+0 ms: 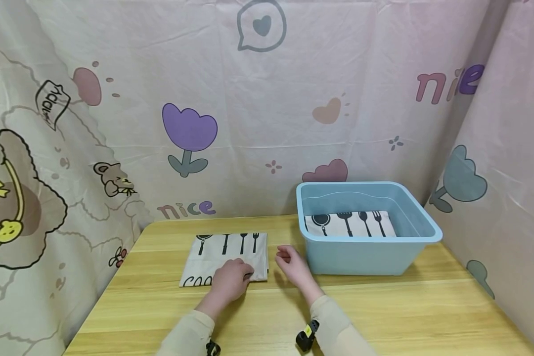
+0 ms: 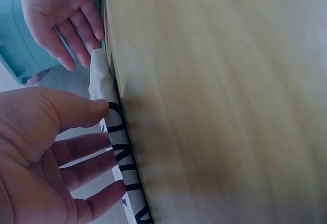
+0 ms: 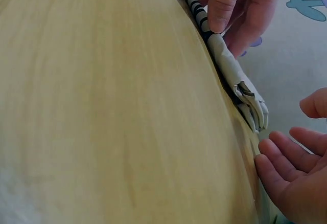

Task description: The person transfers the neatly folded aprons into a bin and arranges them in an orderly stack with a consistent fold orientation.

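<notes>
A folded white cloth (image 1: pixel 231 247) printed with black kitchen utensils and letters lies flat on the wooden table. My left hand (image 1: pixel 231 279) rests on its front right part and covers some of the letters. In the left wrist view, the thumb touches the cloth's front fold (image 2: pixel 120 147), while the spaced fingers lie over its top. Just right of the cloth is my right hand (image 1: pixel 293 267), apart from it, fingers loosely bent and holding nothing. The right wrist view shows this hand (image 3: pixel 301 168) beside the layered end of the cloth (image 3: pixel 250 104).
To the right stands a light blue plastic tub (image 1: pixel 356 257). Inside it is another folded cloth (image 1: pixel 333 225) with the same utensil print. A patterned curtain (image 1: pixel 249 99) rises behind the wooden table (image 1: pixel 267 316) and along both sides.
</notes>
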Tool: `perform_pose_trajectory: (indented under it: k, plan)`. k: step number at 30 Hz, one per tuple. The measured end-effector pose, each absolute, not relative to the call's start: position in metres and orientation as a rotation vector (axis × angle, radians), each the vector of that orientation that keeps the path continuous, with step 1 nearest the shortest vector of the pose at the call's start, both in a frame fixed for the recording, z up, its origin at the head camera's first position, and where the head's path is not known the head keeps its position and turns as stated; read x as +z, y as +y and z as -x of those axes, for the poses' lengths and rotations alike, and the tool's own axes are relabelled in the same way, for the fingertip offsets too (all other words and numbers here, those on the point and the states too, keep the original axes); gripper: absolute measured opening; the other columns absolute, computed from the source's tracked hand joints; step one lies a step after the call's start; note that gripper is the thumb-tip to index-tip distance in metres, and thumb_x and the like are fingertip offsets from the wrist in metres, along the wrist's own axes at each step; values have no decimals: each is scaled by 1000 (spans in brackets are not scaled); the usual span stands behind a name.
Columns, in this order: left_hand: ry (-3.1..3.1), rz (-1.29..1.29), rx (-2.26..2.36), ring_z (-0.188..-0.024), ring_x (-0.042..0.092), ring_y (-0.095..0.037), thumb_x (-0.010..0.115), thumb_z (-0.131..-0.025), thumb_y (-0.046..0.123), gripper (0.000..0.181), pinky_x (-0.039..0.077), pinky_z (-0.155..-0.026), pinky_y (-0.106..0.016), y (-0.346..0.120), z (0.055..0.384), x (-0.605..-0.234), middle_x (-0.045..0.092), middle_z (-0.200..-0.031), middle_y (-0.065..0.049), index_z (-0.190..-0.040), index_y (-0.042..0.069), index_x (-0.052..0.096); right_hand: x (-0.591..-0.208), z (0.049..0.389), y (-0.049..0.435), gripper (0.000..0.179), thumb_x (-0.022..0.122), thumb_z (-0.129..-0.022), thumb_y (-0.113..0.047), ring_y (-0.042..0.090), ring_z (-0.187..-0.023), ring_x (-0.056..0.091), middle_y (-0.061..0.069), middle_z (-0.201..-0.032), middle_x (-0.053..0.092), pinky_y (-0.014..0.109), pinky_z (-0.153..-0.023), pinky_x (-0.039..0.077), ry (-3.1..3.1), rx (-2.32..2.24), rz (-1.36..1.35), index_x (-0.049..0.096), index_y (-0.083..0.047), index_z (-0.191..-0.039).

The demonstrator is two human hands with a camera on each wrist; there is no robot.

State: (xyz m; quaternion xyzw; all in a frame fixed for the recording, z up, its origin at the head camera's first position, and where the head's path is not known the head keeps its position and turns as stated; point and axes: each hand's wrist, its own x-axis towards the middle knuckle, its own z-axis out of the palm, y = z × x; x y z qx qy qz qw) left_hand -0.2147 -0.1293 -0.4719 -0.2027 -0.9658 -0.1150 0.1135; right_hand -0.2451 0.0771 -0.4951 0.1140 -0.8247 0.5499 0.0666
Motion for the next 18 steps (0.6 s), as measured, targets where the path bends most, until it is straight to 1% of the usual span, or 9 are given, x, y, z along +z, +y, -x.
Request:
perform_pose_trajectory:
  k: [12,15,18]
  plan:
    - [-2845,612,-340,-74,56,-21,75,-83,8,13,50,-57,-40,-116,213,-473,57,-79,2,-90,18,76,-498,248,81,34,59,-97,-11,37,-105,63,20,-111,65,48,-93,50,-2509,1652,-297,57,9,-124]
    - [-2810,687,-347,-73,56,-21,75,-82,6,14,50,-58,-38,-118,213,-472,58,-78,2,-90,17,76,-498,248,81,33,59,-97,-10,37,-104,63,20,-111,66,48,-93,50,-2508,1649,-287,58,9,-124]
    - [-2771,799,-369,-75,59,-21,74,-83,5,14,52,-64,-37,-123,214,-470,62,-81,1,-92,15,76,-498,248,81,33,58,-97,-10,37,-104,63,20,-110,66,48,-93,50,-2506,1643,-288,58,10,-124]
